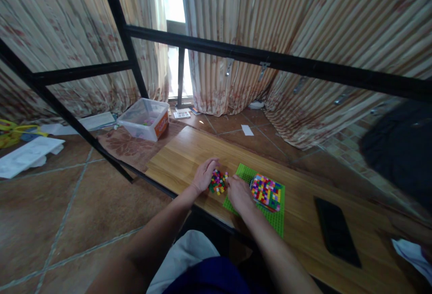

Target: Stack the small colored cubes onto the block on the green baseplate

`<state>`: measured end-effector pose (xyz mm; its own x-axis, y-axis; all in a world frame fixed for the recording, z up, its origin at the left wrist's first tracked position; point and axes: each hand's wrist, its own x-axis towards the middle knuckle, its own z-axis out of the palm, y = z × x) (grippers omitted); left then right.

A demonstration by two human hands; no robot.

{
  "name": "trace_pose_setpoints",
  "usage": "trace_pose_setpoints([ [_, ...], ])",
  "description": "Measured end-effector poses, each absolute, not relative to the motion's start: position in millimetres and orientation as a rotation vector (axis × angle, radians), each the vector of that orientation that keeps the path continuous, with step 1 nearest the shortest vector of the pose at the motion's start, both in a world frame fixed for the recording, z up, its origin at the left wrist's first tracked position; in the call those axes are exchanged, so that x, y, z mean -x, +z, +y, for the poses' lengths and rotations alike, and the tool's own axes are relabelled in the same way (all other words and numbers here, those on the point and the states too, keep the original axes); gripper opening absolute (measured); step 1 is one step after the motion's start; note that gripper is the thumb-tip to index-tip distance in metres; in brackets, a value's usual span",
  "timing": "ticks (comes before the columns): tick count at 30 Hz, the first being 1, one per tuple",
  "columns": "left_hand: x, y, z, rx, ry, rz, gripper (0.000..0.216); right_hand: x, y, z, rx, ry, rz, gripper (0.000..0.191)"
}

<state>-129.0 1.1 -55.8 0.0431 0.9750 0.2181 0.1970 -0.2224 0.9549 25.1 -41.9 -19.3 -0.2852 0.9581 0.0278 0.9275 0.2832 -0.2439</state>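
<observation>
A small heap of loose, many-coloured toy bricks (218,182) lies on the wooden tabletop (182,150). My left hand (203,175) curves around the heap's left and far side, its fingers apart and stretched out. On the heap's right edge, my right hand (239,193) has its fingers pressed together; whatever may be between the tips is too small to see. That hand partly covers a green studded baseplate (276,222). On the baseplate stands a block of tightly packed coloured bricks (266,191), with mixed colours on top.
A black phone-like slab (337,231) lies on the tabletop to the right. Black metal bars (209,44) cross beyond the table. A clear plastic bin (145,118) stands on the floor at the far left. Something white (413,258) sits at the right edge.
</observation>
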Motion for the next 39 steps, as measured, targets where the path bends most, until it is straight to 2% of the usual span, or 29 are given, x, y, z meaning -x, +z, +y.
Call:
trace_pose_setpoints([
  [8,131,-60,3,-1.558,1.218,1.228,0.043,-44,8,-75,1.491,0.371,-1.948,0.031],
  [12,131,-59,3,-1.556,1.202,1.232,0.044,-90,9,-99,1.556,0.381,-1.568,0.029],
  [18,132,-51,0,-1.604,1.194,1.249,0.041,-153,-15,-110,1.754,0.357,-1.179,0.034],
  [31,133,-51,4,-1.586,1.164,1.274,0.049,-154,-32,-77,1.696,0.264,-1.167,0.034],
  [39,134,-53,5,-1.611,1.145,1.278,0.047,-150,-30,-70,1.734,0.247,-1.183,0.031],
])
